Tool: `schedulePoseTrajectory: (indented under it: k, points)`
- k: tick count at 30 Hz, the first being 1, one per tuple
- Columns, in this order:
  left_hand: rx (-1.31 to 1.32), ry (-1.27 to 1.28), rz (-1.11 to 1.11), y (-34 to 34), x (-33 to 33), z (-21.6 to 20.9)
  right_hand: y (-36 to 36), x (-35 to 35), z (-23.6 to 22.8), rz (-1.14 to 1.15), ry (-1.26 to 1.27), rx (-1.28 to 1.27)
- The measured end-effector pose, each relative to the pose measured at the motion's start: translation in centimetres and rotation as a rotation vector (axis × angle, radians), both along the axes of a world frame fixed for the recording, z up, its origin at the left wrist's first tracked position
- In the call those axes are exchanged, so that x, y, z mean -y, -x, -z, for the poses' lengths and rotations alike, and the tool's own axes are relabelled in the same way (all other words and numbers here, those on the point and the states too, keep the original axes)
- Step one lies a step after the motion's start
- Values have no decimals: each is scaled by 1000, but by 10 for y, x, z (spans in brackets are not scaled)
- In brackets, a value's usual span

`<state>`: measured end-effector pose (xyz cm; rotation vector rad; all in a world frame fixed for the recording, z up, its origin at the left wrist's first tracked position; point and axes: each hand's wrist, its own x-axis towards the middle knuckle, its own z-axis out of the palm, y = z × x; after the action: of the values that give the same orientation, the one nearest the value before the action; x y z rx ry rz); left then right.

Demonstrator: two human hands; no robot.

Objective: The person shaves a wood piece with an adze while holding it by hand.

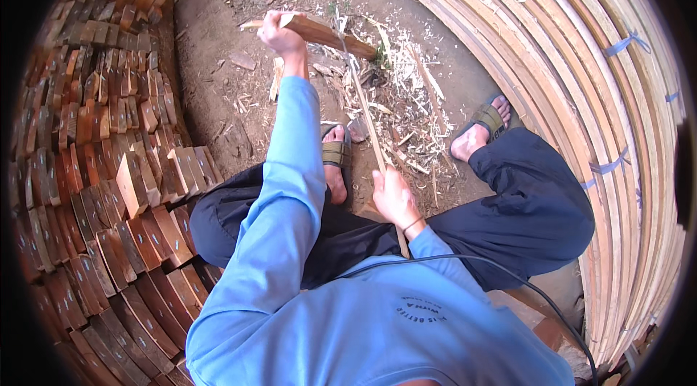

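Observation:
My left hand [282,35], at arm's length ahead, is closed round the left end of a short wooden board [330,34]. The board lies crosswise above the ground, its right end among the shavings. My right hand [394,198], between my knees, is wrapped round a long thin wooden-handled tool [367,116]. The handle runs from near my waist up to the board, where its far end meets the wood. I cannot make out whether a blade sits at that end. Pale wood shavings [421,106] lie scattered under and beside the board.
Stacked cut wood blocks [123,190] rise close on my left. Long bundled strips [581,59], tied with blue bands, curve along my right. My sandalled feet rest on bare dirt [214,88] on either side of the shavings. A black cable [530,286] crosses my shirt.

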<state>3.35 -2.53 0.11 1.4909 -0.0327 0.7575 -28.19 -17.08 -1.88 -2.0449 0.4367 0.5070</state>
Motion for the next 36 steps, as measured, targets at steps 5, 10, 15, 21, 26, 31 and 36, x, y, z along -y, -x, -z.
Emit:
schedulePoseTrajectory:
  k: [5, 10, 15, 21, 26, 31, 36]
  points:
    - [-127, 162, 144, -3, -1, 3, -27, 7, -11, -58, -2, 75]
    - [-53, 207, 96, -5, -7, 4, -12, 6, -4, -37, 6, -51]
    - [1, 52, 19, -6, -15, 7, -21, 2, 11, -89, 31, 202]
    - [-47, 344, 67, -1, -20, 10, -19, -3, 14, -18, -11, 230]
    - [-50, 193, 17, 5, -22, 9, -16, -7, 15, -53, -16, 205]
    - [-37, 359, 45, 8, -20, 11, -15, -8, 15, -38, 5, 177]
    - [-12, 340, 10, 1, -16, 6, -13, -7, 10, -89, 33, 174]
